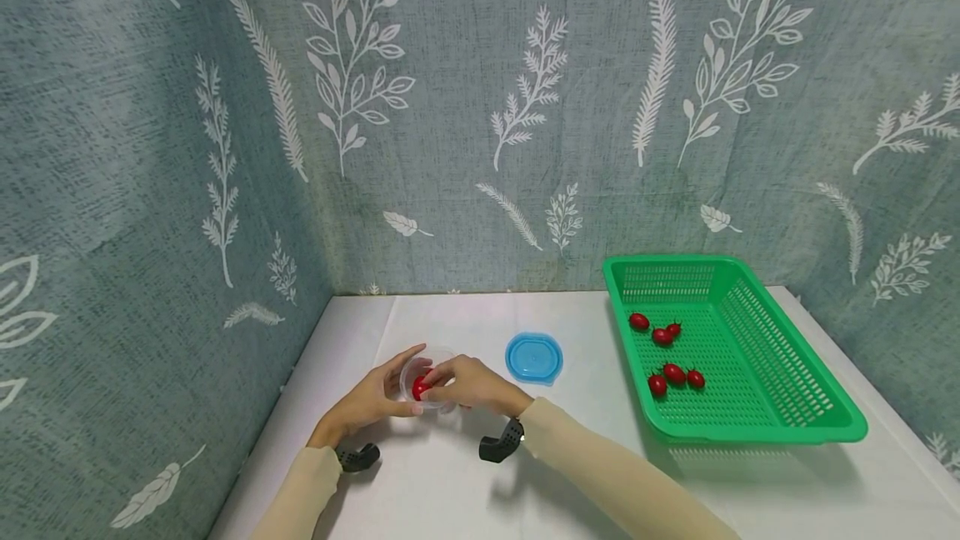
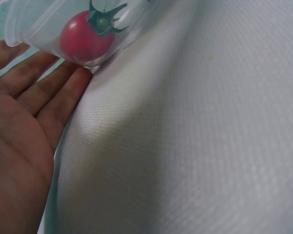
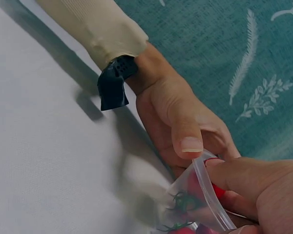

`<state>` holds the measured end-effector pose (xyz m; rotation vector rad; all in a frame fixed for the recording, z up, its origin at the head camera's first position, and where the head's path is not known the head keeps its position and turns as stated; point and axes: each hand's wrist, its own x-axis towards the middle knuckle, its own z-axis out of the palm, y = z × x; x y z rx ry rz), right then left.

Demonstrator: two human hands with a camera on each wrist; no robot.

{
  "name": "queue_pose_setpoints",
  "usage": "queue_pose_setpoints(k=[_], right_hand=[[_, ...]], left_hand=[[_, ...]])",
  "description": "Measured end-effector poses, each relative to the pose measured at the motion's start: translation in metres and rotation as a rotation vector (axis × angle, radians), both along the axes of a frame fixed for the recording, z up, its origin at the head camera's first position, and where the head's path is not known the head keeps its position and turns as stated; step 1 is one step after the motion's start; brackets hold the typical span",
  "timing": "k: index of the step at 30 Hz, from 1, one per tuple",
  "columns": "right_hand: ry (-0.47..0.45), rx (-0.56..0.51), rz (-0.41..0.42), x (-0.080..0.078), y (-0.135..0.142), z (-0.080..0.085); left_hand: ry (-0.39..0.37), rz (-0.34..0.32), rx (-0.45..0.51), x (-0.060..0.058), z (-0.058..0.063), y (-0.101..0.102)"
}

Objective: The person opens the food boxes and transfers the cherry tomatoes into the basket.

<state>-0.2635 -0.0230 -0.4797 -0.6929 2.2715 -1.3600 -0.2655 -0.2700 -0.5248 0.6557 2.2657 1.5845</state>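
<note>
A small clear plastic tub (image 1: pixel 437 354) is tilted above the white table, and my left hand (image 1: pixel 366 400) holds it with the thumb at its rim and the fingers behind. My right hand (image 1: pixel 474 384) reaches into the tub's mouth. In the right wrist view its fingers pinch a red cherry tomato (image 3: pixel 218 190) just inside the rim. Through the tub's wall in the left wrist view shows a cherry tomato (image 2: pixel 83 40) with a green stem top. More red fruit and green stems lie low in the tub, partly hidden by my right fingers.
A blue lid (image 1: pixel 534 357) lies on the white table (image 1: pixel 450 490) right of my hands. Further right stands a green slotted basket (image 1: pixel 750 432) with several cherry tomatoes (image 1: pixel 673 373) on its left side. Patterned cloth (image 1: pixel 465 107) walls the back and left.
</note>
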Motion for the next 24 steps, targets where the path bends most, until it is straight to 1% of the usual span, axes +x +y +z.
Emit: queue_pose_setpoints(k=[6,10,14,18,21,24], right_hand=[[0.007,-0.007,-0.018,-0.001,0.000,0.001],[0.034,-0.007,-0.031,-0.001,0.000,0.001],[0.090,-0.012,-0.024,-0.002,0.001,0.001],[0.161,0.022,-0.027,-0.002,0.003,0.002],[0.200,0.049,-0.034,-0.003,0.007,0.002],[0.229,0.051,-0.040,-0.004,0.012,0.005]], left_hand=[[0.011,-0.019,0.020,0.001,0.001,0.000],[0.020,-0.032,0.041,0.002,0.001,0.000],[0.012,-0.035,0.053,0.001,-0.001,-0.001],[0.009,-0.029,0.047,0.002,-0.001,-0.002],[0.009,-0.021,0.036,0.002,0.000,-0.001],[0.007,-0.013,0.033,0.001,0.000,-0.001]])
